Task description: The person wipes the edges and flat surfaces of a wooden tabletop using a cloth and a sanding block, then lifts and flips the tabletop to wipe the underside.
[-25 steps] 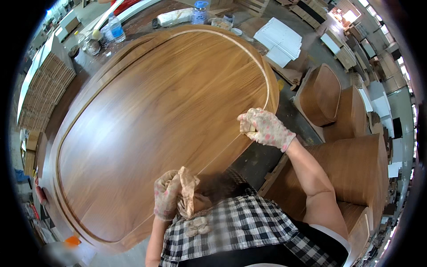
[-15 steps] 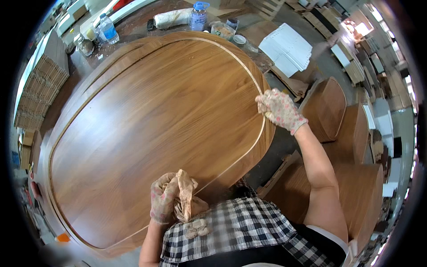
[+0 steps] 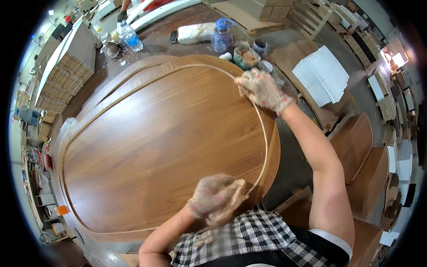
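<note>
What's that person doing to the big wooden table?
A person in stained work gloves leans over a big oval wooden tabletop. The right hand presses on the pale groove along the far rim, and the left hand rests on the near rim, bunched around what looks like a rag. Behind the tabletop stand a plastic bottle and some small jars.

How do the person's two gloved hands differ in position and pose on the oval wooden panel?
The right hand is stretched far out to the panel's far right edge, arm extended; the left hand stays close to the body at the near edge, arm bent. The right hand lies spread over the thin pale strip along the rim of the oval wooden panel; the left hand is curled into a loose fist. Both wear stained work gloves and touch the same strip.
</note>
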